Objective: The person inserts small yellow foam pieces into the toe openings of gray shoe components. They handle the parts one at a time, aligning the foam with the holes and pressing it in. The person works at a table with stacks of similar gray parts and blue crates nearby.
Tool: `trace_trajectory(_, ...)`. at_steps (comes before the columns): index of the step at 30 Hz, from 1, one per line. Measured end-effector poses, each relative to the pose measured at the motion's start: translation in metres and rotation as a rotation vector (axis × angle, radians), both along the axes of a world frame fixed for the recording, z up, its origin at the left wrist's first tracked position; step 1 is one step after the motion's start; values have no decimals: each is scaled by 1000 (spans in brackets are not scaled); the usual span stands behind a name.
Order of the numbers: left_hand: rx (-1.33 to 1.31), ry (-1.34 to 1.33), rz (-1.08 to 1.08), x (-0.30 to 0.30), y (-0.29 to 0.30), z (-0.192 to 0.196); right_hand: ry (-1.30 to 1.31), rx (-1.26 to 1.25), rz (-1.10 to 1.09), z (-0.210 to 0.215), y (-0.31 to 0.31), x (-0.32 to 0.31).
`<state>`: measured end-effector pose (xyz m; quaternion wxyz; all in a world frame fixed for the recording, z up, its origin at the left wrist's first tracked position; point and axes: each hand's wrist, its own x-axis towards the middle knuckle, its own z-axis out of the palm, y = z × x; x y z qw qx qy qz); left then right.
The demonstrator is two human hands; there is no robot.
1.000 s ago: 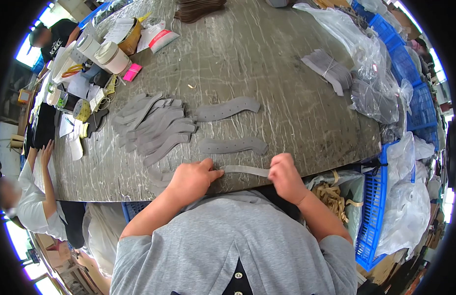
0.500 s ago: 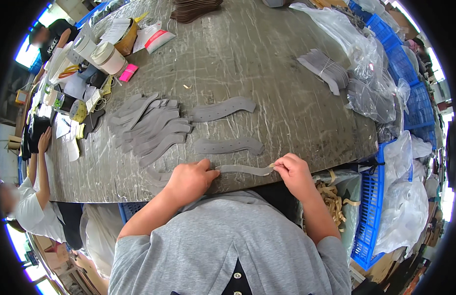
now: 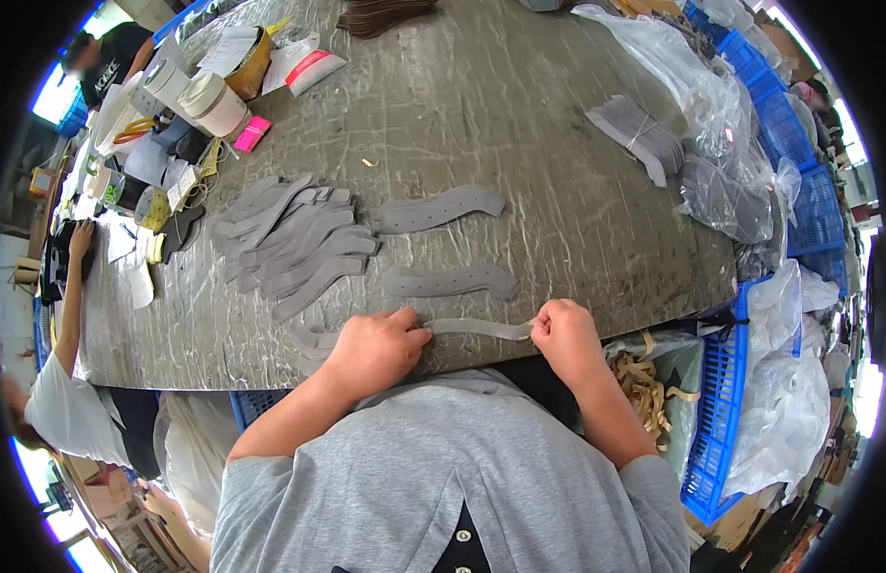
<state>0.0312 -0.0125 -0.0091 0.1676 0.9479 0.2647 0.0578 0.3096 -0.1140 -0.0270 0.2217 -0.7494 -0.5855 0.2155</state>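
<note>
A narrow, wavy grey strip (image 3: 479,328) lies along the near edge of the table. My left hand (image 3: 378,348) is closed, its curled fingers holding the strip down against the tabletop. At the strip's right end, my right hand (image 3: 563,332) is closed in a pinch; the very tip is hidden by the fingers. More grey material (image 3: 312,340) shows to the left of my left hand. Beyond the strip lie two curved grey pieces with rows of small holes, a nearer piece (image 3: 450,282) and a farther piece (image 3: 443,209). To their left spreads a heap of similar grey strips (image 3: 295,244).
A tied grey bundle (image 3: 638,137) lies at the right beside clear plastic bags (image 3: 725,196). Curled tan strips (image 3: 638,396) fill a bag below the table edge, next to a blue crate (image 3: 718,411). Jars (image 3: 213,105) and papers stand far left. A co-worker's arm (image 3: 72,296) reaches in.
My right fingers have closed further over the strip's end, covering a tan tip that showed before. My left hand stays almost in place. The co-worker's arm at left has moved farther forward.
</note>
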Motion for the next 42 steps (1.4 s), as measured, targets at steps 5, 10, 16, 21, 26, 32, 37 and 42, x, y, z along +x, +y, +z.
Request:
trace_trajectory(5,-15,-30,4,0,2,0,339,-56,-131,4,-3,12)
trace_trajectory(10,-12,-8,-8,1,1,-2,266,-69,-113,10,1,4)
trace_trajectory(16,-12,2,-15,1,1,-3,202,-69,-110,9,4,2)
trace_trajectory(21,-12,-20,-15,1,2,-1,86,10,-65,-3,0,6)
trace_trajectory(26,-14,-72,-12,1,3,-2,468,-45,-188,-1,-6,11)
trace_trajectory(32,-6,-52,-32,1,2,-3,158,95,8,6,-7,0)
trace_trajectory(37,-4,-25,-30,1,1,-4,-25,148,15,-2,-5,-4)
trace_trajectory(42,-5,-23,-26,1,1,-4,333,56,-120,-1,-6,18)
